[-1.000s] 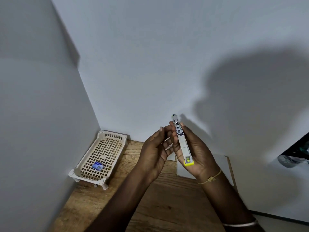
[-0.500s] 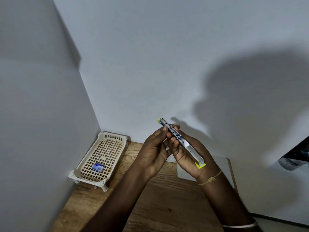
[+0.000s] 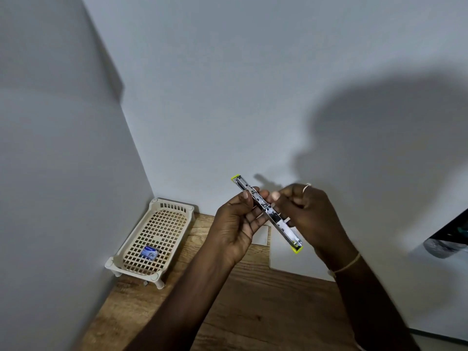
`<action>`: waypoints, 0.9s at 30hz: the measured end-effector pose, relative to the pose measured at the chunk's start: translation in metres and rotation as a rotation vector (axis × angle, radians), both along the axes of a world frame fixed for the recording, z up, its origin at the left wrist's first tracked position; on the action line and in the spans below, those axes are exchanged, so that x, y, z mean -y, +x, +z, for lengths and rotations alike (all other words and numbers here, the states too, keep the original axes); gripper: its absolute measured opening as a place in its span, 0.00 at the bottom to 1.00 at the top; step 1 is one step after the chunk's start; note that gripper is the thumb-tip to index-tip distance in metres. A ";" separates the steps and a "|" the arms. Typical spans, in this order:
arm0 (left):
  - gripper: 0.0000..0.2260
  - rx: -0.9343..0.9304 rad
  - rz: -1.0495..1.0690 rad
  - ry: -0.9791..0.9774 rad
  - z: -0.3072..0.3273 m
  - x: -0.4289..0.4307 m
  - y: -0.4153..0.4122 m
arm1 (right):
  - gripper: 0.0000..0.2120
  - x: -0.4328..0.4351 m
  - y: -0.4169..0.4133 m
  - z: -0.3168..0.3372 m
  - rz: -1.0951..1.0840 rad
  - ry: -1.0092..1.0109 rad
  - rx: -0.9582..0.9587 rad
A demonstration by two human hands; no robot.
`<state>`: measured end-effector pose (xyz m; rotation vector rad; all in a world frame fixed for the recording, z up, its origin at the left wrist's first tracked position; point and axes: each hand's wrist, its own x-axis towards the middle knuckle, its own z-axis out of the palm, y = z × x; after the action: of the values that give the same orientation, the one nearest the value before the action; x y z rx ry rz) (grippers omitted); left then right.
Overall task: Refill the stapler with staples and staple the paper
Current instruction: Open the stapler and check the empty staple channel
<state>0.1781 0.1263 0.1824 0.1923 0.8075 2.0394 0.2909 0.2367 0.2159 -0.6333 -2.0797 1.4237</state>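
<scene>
Mid-refill, the left hand (image 3: 236, 224) is gripping the opened stapler (image 3: 267, 214) above the wooden table (image 3: 253, 312), the right hand (image 3: 307, 211) pinching beside its channel, likely seating staples next.

Opened stapler, staple box and paper

The long chrome stapler with yellow-green ends (image 3: 268, 214) slants in the air, unfolded straight; the small blue staple box (image 3: 150, 251) lies in a cream tray; the white paper sheet (image 3: 286, 259) lies flat.
</scene>
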 end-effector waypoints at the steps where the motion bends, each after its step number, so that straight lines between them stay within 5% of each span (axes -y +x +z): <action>1: 0.09 0.004 -0.003 -0.003 0.001 0.000 0.000 | 0.04 -0.002 -0.001 0.004 -0.037 0.121 -0.013; 4: 0.12 0.003 -0.023 -0.016 0.004 0.000 0.004 | 0.08 0.002 -0.011 0.019 -0.088 0.449 -0.061; 11: 0.08 0.020 -0.035 -0.072 0.012 -0.001 0.009 | 0.15 0.008 -0.029 0.039 0.013 0.829 0.079; 27: 0.13 -0.052 -0.007 -0.167 0.018 -0.001 0.003 | 0.06 -0.005 -0.047 0.038 0.046 0.656 0.181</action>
<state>0.1813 0.1277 0.2001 0.1546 1.0031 1.9564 0.2440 0.2416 0.2538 -0.4486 -2.5229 0.6391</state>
